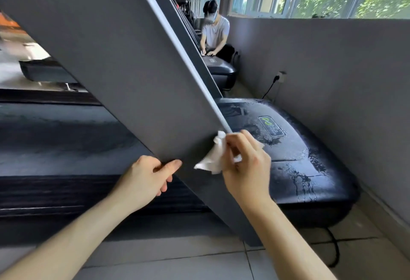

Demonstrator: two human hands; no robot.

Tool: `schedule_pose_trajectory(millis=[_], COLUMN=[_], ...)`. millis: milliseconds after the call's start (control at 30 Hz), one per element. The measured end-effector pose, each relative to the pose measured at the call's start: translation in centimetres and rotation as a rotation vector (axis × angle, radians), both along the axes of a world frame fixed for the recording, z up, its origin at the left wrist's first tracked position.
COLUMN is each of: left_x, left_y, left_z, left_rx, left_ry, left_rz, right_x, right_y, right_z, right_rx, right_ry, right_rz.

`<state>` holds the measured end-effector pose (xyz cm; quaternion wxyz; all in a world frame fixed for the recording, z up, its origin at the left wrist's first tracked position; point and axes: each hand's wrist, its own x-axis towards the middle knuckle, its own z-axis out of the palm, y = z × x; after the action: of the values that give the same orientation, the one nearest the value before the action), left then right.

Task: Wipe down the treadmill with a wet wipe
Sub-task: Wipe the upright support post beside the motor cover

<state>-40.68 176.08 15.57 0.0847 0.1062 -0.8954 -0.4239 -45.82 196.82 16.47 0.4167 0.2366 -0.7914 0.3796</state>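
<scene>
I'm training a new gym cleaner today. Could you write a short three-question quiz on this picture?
1. True or false: the left hand holds the wet wipe.
2. What does the wipe touch? A) the window glass B) the grey upright's edge C) the floor tiles
3. Fill in: the black motor cover looks ____ in patches.
Key: 1 false, the right hand pinches it, the left grips the upright. 2 B. 3 wet.
</scene>
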Motion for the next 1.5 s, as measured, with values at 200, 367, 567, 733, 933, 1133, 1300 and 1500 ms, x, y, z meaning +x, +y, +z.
schedule_pose_trajectory(millis=[200, 367, 567, 733, 933, 1133, 1300, 1500], left_x=[-0.3, -0.4, -0.6, -0.8, -0.5, -0.3, 0.3, 0.9], left_y=[-0.9, -2.0, -1.7, -1.7, -2.1, -1.7, -2.0, -4.2], left_z=[2.0, 3.0, 3.1, 3.7, 4.9, 5.4, 5.8, 7.4], left_rx=[0.069, 0.107, 0.082, 0.139, 0.069, 0.052, 0.042, 0.057], left_ry=[0.010, 0.107, 0.077, 0.013, -0.100, -0.148, -0.201, -0.031], left_rz=[0.001, 0.111, 0.089, 0.080, 0.059, 0.062, -0.011, 0.028], right_x=[-0.3, -1.1, -0.8, -0.3, -0.6, 0.1, 1.1, 0.2], right_y=[-2.4, 4.5, -0.9, -6.4, 1.3, 3.0, -5.5, -4.6], right_z=[3.9, -2.6, 3.5, 8.9, -1.3, -2.6, 4.6, 2.2], right_rx=[0.130, 0.139, 0.127, 0.171, 0.320, 0.298, 0.128, 0.186], right_ry=[0.121, -0.072, 0.048, 0.296, 0.202, 0.046, 0.149, 0.135], right_rz=[0.112, 0.069, 0.092, 0.057, 0.011, -0.044, 0.154, 0.143])
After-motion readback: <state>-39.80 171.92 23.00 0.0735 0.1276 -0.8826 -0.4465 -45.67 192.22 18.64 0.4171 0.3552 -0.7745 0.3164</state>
